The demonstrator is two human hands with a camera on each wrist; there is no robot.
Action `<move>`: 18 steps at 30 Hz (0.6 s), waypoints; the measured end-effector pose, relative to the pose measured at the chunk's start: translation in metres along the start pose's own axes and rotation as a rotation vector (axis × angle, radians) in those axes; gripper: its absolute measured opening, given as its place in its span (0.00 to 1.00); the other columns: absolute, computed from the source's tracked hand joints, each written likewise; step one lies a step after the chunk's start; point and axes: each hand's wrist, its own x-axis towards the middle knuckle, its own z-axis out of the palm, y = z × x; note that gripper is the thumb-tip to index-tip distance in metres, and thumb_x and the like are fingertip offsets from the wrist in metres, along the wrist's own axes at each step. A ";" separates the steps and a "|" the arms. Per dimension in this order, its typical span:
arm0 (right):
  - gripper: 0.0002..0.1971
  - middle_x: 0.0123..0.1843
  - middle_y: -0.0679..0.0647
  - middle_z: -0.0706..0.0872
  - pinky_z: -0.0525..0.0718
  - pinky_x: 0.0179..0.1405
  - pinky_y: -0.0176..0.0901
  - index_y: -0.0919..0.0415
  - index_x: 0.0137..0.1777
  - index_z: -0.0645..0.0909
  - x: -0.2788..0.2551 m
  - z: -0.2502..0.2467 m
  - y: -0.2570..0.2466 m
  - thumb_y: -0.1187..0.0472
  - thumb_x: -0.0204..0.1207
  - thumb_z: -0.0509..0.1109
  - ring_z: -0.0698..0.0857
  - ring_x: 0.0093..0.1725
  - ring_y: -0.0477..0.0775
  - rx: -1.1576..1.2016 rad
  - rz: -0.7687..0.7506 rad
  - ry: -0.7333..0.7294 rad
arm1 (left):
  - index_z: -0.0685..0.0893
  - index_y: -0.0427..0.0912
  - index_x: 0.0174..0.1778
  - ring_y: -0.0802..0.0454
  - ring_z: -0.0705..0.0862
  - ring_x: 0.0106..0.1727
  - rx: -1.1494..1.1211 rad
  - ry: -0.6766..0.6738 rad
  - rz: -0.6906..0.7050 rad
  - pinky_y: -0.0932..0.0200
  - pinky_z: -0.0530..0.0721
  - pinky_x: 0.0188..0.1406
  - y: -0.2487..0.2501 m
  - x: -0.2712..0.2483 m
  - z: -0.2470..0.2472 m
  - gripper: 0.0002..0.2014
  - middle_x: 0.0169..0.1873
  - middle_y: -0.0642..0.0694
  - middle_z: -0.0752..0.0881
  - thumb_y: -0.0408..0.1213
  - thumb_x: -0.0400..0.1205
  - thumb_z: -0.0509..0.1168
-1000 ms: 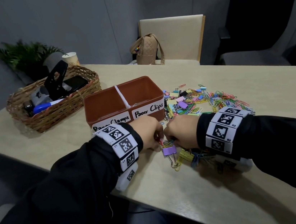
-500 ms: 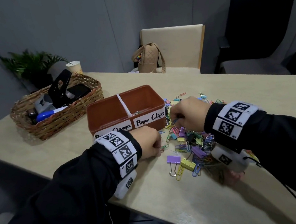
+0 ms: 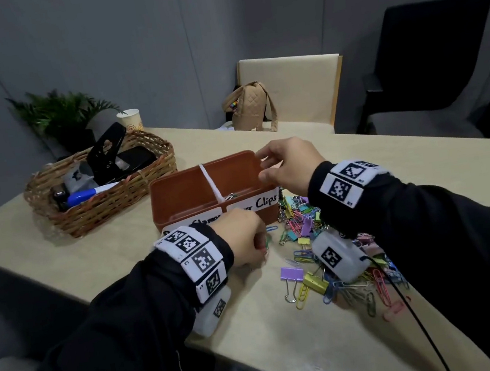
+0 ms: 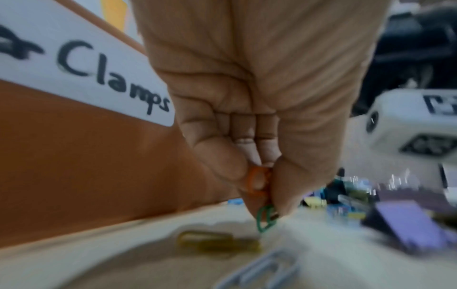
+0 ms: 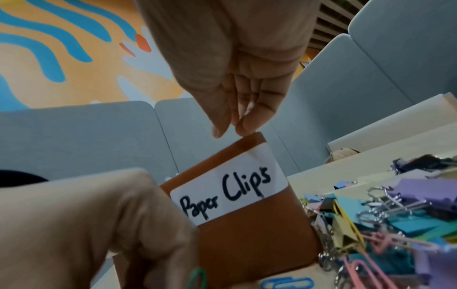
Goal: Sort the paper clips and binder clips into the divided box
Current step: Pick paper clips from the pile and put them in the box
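The brown divided box [image 3: 180,178] stands mid-table, labelled "Paper Clamps" on the left and "Paper Clips" [image 5: 227,195] on the right. A silver clip [image 3: 231,196] lies in the right compartment. My right hand [image 3: 266,164] hovers over that compartment's right rim with relaxed fingers [image 5: 249,121] and nothing visible between them. My left hand [image 3: 261,245] rests on the table in front of the box and pinches a green paper clip [image 4: 265,220] and an orange one [image 4: 257,182]. A mixed pile of coloured clips [image 3: 305,227] lies right of the box.
A purple binder clip [image 3: 291,273] and a yellow one [image 3: 314,282] lie near the front of the pile. A wicker basket [image 3: 143,183] with a hole punch and marker sits at the left. A paper cup [image 3: 131,121] and plant [image 3: 59,113] stand behind it.
My right hand has risen from the pile to above the "Paper Clips" compartment, and its fingers have loosened. My left hand has stayed in front of the box.
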 end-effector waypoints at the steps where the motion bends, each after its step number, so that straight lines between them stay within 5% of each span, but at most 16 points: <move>1: 0.16 0.47 0.48 0.87 0.80 0.45 0.36 0.54 0.59 0.83 -0.003 -0.001 0.002 0.63 0.71 0.77 0.83 0.41 0.44 -0.012 -0.023 0.019 | 0.87 0.47 0.38 0.53 0.82 0.37 -0.016 0.035 0.006 0.64 0.76 0.35 -0.001 -0.002 -0.003 0.02 0.33 0.53 0.84 0.40 0.73 0.72; 4: 0.10 0.39 0.49 0.85 0.76 0.36 0.36 0.53 0.48 0.81 -0.019 -0.009 0.009 0.64 0.70 0.77 0.78 0.33 0.43 -0.085 -0.088 0.040 | 0.87 0.47 0.37 0.56 0.82 0.37 -0.085 0.168 0.007 0.66 0.75 0.37 -0.003 -0.009 -0.017 0.02 0.30 0.57 0.82 0.36 0.73 0.70; 7: 0.07 0.35 0.50 0.85 0.78 0.37 0.37 0.55 0.41 0.82 -0.035 -0.017 0.014 0.69 0.71 0.72 0.82 0.37 0.50 -0.262 -0.084 -0.131 | 0.85 0.48 0.33 0.56 0.83 0.37 -0.195 0.308 -0.014 0.64 0.80 0.44 -0.006 -0.012 -0.040 0.04 0.28 0.58 0.82 0.35 0.72 0.72; 11: 0.08 0.39 0.48 0.87 0.78 0.36 0.30 0.59 0.45 0.87 -0.054 -0.014 0.016 0.69 0.72 0.68 0.82 0.42 0.47 -0.540 -0.111 -0.495 | 0.86 0.46 0.34 0.53 0.85 0.37 -0.245 0.470 -0.086 0.58 0.86 0.44 -0.012 -0.005 -0.064 0.03 0.31 0.52 0.86 0.35 0.72 0.73; 13: 0.07 0.44 0.50 0.89 0.82 0.43 0.37 0.59 0.48 0.88 -0.060 -0.006 0.016 0.66 0.72 0.71 0.84 0.46 0.51 -0.644 -0.151 -0.615 | 0.86 0.45 0.35 0.50 0.86 0.37 -0.233 0.497 -0.134 0.56 0.86 0.46 -0.016 0.000 -0.067 0.02 0.34 0.49 0.88 0.34 0.73 0.72; 18: 0.11 0.49 0.51 0.83 0.78 0.40 0.39 0.56 0.56 0.84 -0.066 0.005 0.011 0.60 0.74 0.72 0.81 0.50 0.55 -0.861 -0.232 -0.706 | 0.89 0.47 0.46 0.51 0.86 0.45 -0.187 0.441 -0.217 0.53 0.85 0.55 -0.026 0.010 -0.059 0.05 0.39 0.50 0.89 0.40 0.75 0.74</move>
